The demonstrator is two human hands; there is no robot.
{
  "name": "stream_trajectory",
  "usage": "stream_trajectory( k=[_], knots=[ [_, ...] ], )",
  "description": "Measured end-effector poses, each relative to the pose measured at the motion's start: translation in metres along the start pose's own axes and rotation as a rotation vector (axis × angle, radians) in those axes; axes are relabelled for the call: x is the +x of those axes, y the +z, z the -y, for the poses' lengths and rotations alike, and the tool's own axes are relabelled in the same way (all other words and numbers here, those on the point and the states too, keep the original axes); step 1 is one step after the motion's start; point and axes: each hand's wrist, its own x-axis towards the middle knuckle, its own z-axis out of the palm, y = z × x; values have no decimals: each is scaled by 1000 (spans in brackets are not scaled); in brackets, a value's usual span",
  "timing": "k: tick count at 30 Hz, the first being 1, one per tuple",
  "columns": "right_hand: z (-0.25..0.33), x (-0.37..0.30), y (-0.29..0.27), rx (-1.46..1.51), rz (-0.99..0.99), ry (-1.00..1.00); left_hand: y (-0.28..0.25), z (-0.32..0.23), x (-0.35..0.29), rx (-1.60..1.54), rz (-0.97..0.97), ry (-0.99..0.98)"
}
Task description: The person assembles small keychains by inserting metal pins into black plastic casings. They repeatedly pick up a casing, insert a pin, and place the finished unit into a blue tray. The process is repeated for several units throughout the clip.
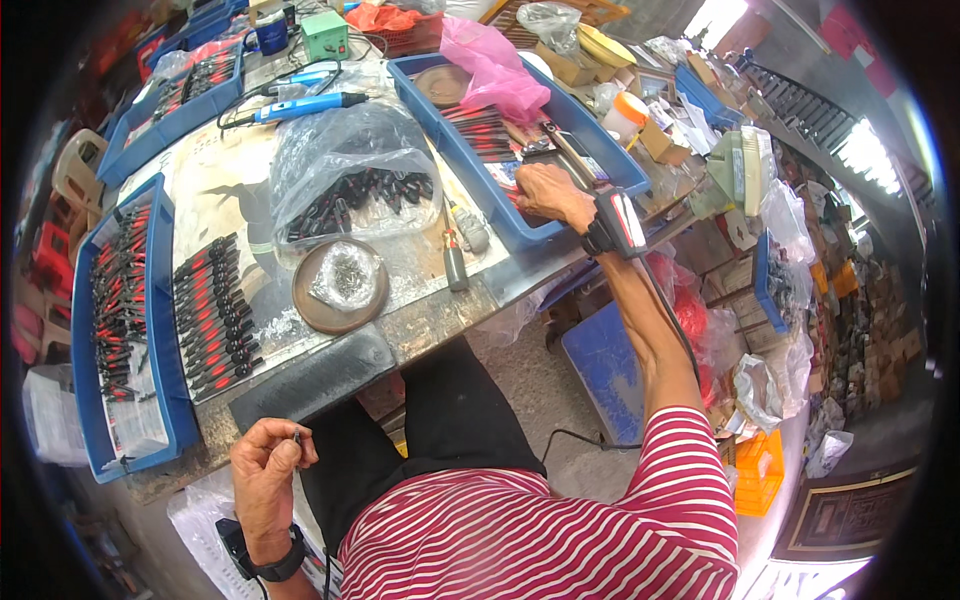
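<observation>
Head view shows us at a crowded worktop (430, 330), our hands well apart. Our left hand (266, 468) is off the near edge, thumb and fingertips pinched on a small dark piece (296, 437). Our right hand (553, 193) reaches into the near end of the right blue bin (487, 210), fingers curled downward beside something red; we cannot tell whether they grip it.

That bin holds a round brown dish (442, 86) at its far end, a stack of red-and-black parts (479, 134) along its left side, and a pink plastic bag (495, 65) draped over its right wall. Near the right hand, a metal tool (566, 150) lies slanting inside it.

On the left, another blue bin (172, 340) holds a heap of red-and-black handles (122, 285), with whitish sheets showing at its near end. Just beside it, on the worktop, a long row of similar handles (214, 322) lies side by side. Behind, a far blue bin (137, 146) carries more red and black pieces.

Between the bins, a clear plastic bag (345, 130) lies with its mouth toward us, full of black parts (365, 197). In front of it sits a round brown tray (304, 292) with clear plastic inside, holding tiny metallic bits (349, 268). A screwdriver (455, 266) lies to the right of the tray, and a blue power tool (305, 107) lies behind the clear bag.
</observation>
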Motion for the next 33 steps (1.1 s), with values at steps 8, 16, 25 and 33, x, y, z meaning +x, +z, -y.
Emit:
stream_trajectory(
  k=[8, 16, 25, 33],
  knots=[
    [-1, 1, -1, 104, -70, 127, 0, -3, -7, 30, -7, 12],
    [-4, -3, 0, 161, -154, 172, 5, -3, -12, 24, -41, 45],
    [50, -37, -25, 736, -697, 200, 25, -1, -4, -30, 10, 148],
    [198, -132, -21, 826, -636, -564, 60, -7, -3, 106, 39, 175]
  ],
)
